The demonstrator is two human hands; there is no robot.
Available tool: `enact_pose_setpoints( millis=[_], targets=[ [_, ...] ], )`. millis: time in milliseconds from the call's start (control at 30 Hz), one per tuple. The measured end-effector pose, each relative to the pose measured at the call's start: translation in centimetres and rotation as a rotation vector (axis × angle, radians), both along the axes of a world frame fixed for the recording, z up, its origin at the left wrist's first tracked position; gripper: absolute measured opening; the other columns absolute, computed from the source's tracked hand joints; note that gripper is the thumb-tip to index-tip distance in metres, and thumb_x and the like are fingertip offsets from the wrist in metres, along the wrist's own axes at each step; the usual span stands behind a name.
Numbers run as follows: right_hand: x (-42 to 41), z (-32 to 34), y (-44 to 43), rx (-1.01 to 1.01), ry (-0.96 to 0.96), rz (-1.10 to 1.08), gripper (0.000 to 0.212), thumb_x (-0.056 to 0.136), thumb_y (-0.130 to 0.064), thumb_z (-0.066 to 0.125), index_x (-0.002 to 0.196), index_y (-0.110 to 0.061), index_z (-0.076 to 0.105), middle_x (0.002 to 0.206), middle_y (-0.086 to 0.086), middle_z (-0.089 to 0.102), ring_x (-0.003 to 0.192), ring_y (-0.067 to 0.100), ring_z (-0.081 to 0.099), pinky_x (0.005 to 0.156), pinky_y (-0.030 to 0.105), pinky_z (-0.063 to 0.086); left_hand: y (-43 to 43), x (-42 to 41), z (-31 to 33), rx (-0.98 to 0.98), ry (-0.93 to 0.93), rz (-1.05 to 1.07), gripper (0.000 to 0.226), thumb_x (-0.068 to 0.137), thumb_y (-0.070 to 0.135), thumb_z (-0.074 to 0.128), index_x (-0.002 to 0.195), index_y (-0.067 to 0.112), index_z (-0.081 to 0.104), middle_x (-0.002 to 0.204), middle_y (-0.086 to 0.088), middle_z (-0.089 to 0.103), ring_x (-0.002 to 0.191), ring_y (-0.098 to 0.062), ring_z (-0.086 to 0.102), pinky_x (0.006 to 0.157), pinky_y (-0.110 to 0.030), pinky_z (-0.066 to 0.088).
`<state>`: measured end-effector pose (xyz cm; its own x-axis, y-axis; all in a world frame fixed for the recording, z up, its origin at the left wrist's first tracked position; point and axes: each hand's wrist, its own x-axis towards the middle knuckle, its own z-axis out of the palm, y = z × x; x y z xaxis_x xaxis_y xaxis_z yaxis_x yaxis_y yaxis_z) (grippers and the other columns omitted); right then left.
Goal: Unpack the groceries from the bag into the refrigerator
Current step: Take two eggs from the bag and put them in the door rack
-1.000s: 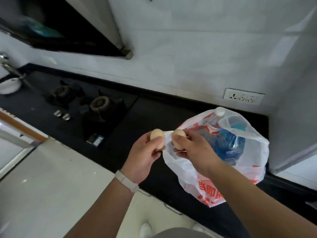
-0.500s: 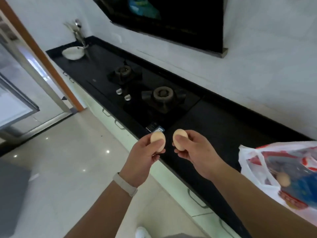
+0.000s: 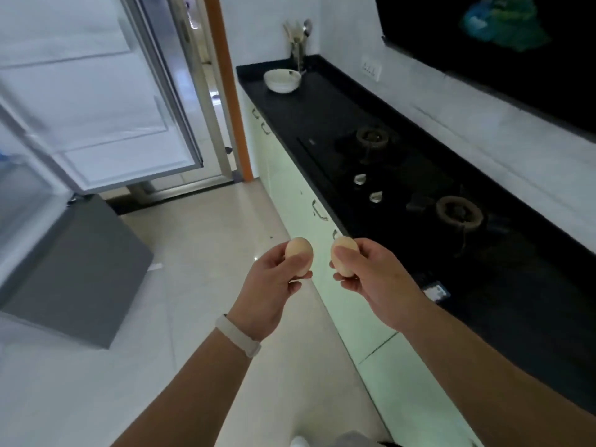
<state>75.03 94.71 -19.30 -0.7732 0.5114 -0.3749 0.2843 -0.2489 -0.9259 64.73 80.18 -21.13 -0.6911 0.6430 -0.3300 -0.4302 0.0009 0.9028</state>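
Here: both hands (image 3: 274, 285) pinch smooth oval tan eggs (image 3: 299, 254).

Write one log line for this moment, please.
left hand: holds egg | right hand: holds second egg | refrigerator door: open

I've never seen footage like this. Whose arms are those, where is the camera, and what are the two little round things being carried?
There is no machine here: a person wears a wide-angle camera on the head, so you look down along their own arms. The left hand, with a white wristband, holds one egg; the right hand holds a second egg. The eggs are apart, not touching. On the right runs a black countertop with a two-burner gas stove, a white bowl and a holder of utensils at its far end. On the left stands the refrigerator, its door swung open. The grocery bag is out of view.
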Motion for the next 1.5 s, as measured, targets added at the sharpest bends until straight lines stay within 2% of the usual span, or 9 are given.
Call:
enact_pose_setpoints(
  millis=[333,500,767,867,967,1167,1267,1400,1500],
  targets=[
    [-13.7,-2.1,0.3,-0.023,0.031,0.228,0.016,0.089,-0.029,0.067,0.1,-0.017,0.066,0.098,0.01,0.072,0.074,0.014,0.067,0.071,0.03,0.049,-2.3,-9.3,-0.6,-0.062,0.014,0.247,0.043,0.076,0.03,0.068,0.117,0.016,0.068,0.097,-0.001,0.068,0.079,-0.012,0.063,0.07,-0.027,0.042],
    [-21.8,-2.0,2.7,-0.052,0.079,0.318,0.019,0.089,-0.03,0.067,0.102,-0.016,0.065,0.101,0.012,0.071,0.075,0.013,0.068,0.07,0.027,0.051,0.3,-15.2,0.2,-0.101,0.044,0.361,0.044,0.075,0.031,0.07,0.116,0.017,0.069,0.098,-0.002,0.069,0.077,-0.01,0.063,0.066,-0.025,0.042],
    [-33.3,-0.2,8.1,0.012,0.129,0.519,0.024,0.089,-0.035,0.067,0.105,-0.017,0.064,0.102,0.011,0.071,0.081,0.017,0.07,0.074,0.028,0.054,5.7,-24.6,3.0,-0.104,0.104,0.484,0.044,0.076,0.032,0.069,0.118,0.017,0.068,0.098,0.0,0.07,0.081,-0.012,0.064,0.068,-0.027,0.043],
    [-36.8,0.0,8.5,0.008,0.119,0.557,0.025,0.09,-0.035,0.066,0.106,-0.015,0.064,0.103,0.012,0.07,0.081,0.018,0.069,0.076,0.03,0.057,5.8,-27.0,3.3,-0.118,0.09,0.526,0.037,0.084,0.027,0.07,0.119,0.016,0.067,0.099,0.0,0.07,0.081,-0.011,0.064,0.068,-0.026,0.043],
    [-40.1,0.0,7.7,-0.001,0.101,0.596,0.026,0.091,-0.034,0.065,0.106,-0.013,0.063,0.103,0.015,0.07,0.08,0.018,0.068,0.075,0.029,0.056,4.5,-29.4,3.4,-0.117,0.07,0.61,0.029,0.092,0.02,0.065,0.12,0.015,0.066,0.101,-0.002,0.068,0.082,-0.012,0.063,0.07,-0.026,0.043],
    [-47.3,-0.3,4.3,-0.007,0.073,0.658,0.022,0.092,-0.03,0.064,0.105,-0.012,0.064,0.103,0.017,0.069,0.077,0.016,0.067,0.07,0.027,0.054,0.4,-35.0,2.2,-0.107,0.02,0.759,0.023,0.092,0.017,0.064,0.115,0.014,0.068,0.095,-0.002,0.067,0.076,-0.01,0.063,0.068,-0.025,0.044],
    [-51.2,-0.7,1.5,-0.008,0.051,0.672,0.019,0.092,-0.027,0.065,0.103,-0.012,0.064,0.103,0.018,0.069,0.074,0.014,0.067,0.071,0.027,0.055,-2.2,-38.5,1.1,-0.107,0.025,0.808,0.022,0.093,0.018,0.063,0.114,0.017,0.068,0.093,-0.001,0.068,0.077,-0.01,0.064,0.074,-0.029,0.046],
    [-57.5,-1.4,-2.9,0.024,0.04,0.657,0.023,0.092,-0.03,0.064,0.103,-0.01,0.064,0.097,0.016,0.069,0.072,0.014,0.066,0.07,0.026,0.054,-6.6,-44.5,-0.1,-0.082,-0.004,0.808,0.02,0.093,0.017,0.064,0.112,0.018,0.069,0.091,0.0,0.068,0.078,-0.011,0.064,0.076,-0.029,0.045],
    [-62.2,-1.4,-6.6,0.045,0.029,0.656,0.023,0.093,-0.032,0.064,0.103,-0.011,0.064,0.094,0.01,0.068,0.075,0.015,0.066,0.077,0.032,0.056,-10.7,-49.5,-0.5,-0.076,-0.02,0.796,0.024,0.085,0.023,0.072,0.109,0.021,0.07,0.091,0.001,0.069,0.077,-0.009,0.065,0.076,-0.028,0.046]
  ],
)
